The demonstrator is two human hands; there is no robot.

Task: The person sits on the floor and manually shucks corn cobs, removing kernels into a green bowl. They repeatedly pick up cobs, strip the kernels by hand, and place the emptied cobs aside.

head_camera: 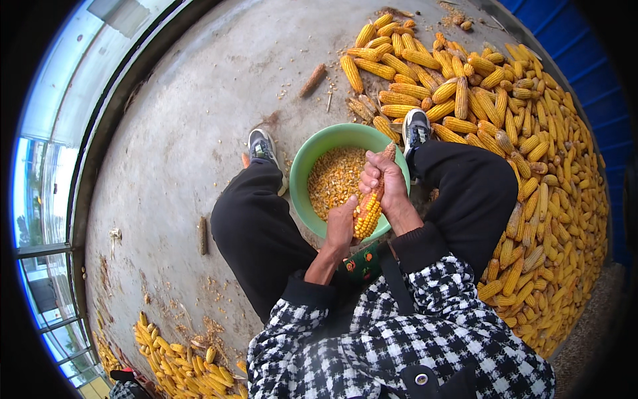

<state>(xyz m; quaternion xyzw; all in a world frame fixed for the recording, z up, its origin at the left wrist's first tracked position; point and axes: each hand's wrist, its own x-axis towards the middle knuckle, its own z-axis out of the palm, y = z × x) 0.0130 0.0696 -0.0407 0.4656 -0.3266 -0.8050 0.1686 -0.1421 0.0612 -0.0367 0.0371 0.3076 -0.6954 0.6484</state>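
Note:
A partly shelled ear of corn [368, 214] is held tilted over a green plastic basin [298, 174]. My right hand [389, 179] is closed around its upper, bare part, the tip of the cob poking out above the fist. My left hand [341, 222] grips the lower end, where yellow kernels still cover the cob, with the thumb against them. Loose corn kernels [334, 174] lie in the basin under the hands. The basin stands on the floor between my feet. The fingers beneath the ear are partly hidden.
A large heap of corn ears [543, 199] spreads along the right and top right, touching my shoe [416, 130]. A smaller heap [189, 366] lies at bottom left, beside part of another person [127, 389]. Bare cobs [313, 81] and scattered kernels lie on the concrete floor [174, 129].

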